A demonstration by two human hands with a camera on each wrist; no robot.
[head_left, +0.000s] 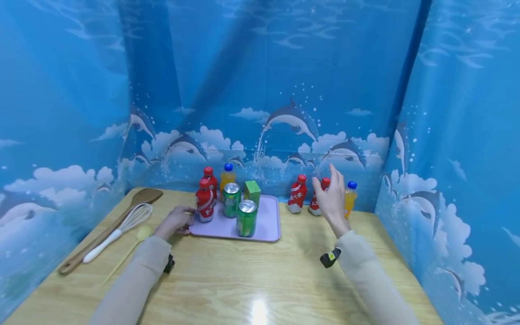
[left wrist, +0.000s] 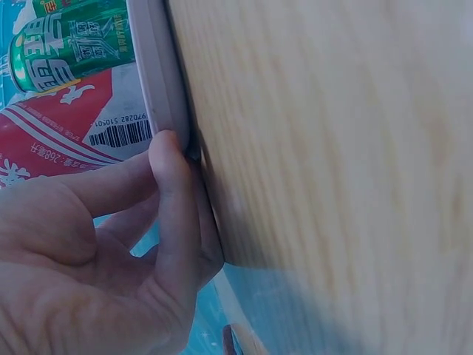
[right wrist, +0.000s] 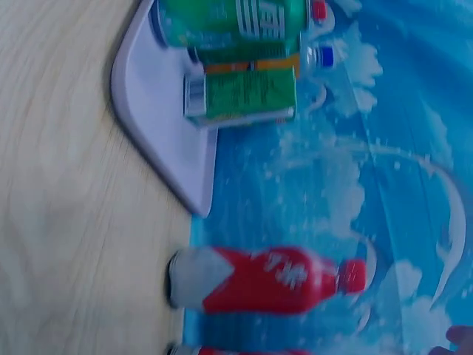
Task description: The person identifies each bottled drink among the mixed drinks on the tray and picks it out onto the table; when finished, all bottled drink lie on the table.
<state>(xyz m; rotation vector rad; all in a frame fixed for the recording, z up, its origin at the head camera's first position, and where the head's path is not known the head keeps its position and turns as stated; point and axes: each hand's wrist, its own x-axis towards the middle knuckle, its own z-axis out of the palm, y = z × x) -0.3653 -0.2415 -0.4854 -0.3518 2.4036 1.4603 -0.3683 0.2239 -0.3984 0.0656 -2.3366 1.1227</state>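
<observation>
At the left end of the lilac tray [head_left: 269,223], my left hand [head_left: 175,222] pinches the rim at the near corner, as the left wrist view shows. Close to these fingers stands a red bottle [head_left: 205,204], upright on the tray. Also on it are another red bottle [head_left: 212,178], an orange drink bottle [head_left: 227,177], two green cans [head_left: 246,221] and a green carton [head_left: 252,192]. My right hand [head_left: 332,198] is raised with thumb and fingers apart, holding nothing. It overlaps a red bottle [head_left: 313,205] in the head view, beside an orange drink bottle [head_left: 350,198].
Another red bottle [head_left: 297,195] stands between the tray and my right hand. On the table's left side lie a wooden spatula [head_left: 122,221], a white-handled whisk [head_left: 118,232] and a yellow spoon [head_left: 143,233]. A blue dolphin-print curtain [head_left: 260,90] encloses the table [head_left: 227,280].
</observation>
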